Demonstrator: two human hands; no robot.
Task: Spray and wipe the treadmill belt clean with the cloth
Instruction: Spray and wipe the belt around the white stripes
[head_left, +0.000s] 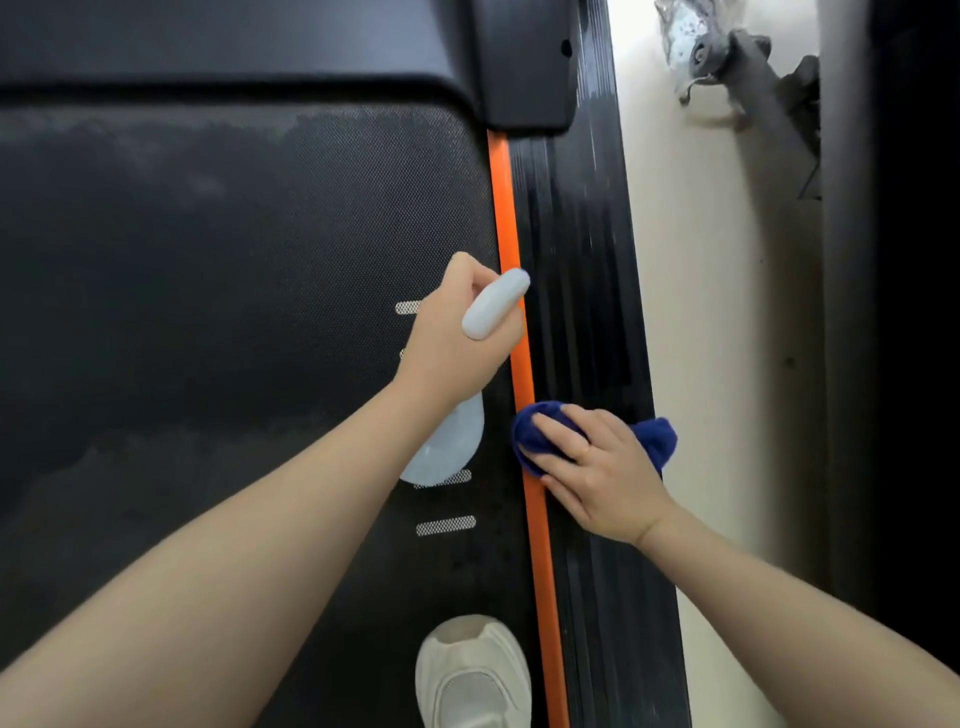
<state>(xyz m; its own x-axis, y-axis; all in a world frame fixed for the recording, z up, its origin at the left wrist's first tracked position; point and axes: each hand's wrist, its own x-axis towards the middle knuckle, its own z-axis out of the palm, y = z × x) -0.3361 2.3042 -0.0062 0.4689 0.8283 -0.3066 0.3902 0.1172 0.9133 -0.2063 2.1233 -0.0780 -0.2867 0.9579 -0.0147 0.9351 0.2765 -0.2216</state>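
The dark textured treadmill belt (234, 312) fills the left and middle, with damp patches near its top. My left hand (452, 332) grips a pale translucent spray bottle (447, 447) by its white head, nozzle pointing at the orange strip (511, 218). My right hand (602, 473) presses flat on a blue cloth (652, 441) that lies across the orange strip and the ribbed black side rail (582, 260).
A black motor cover (260, 47) runs across the top. My white shoe (472, 675) stands on the belt at the bottom. A cream floor (717, 312) runs along the right of the rail, with a grey object (748, 62) at top right.
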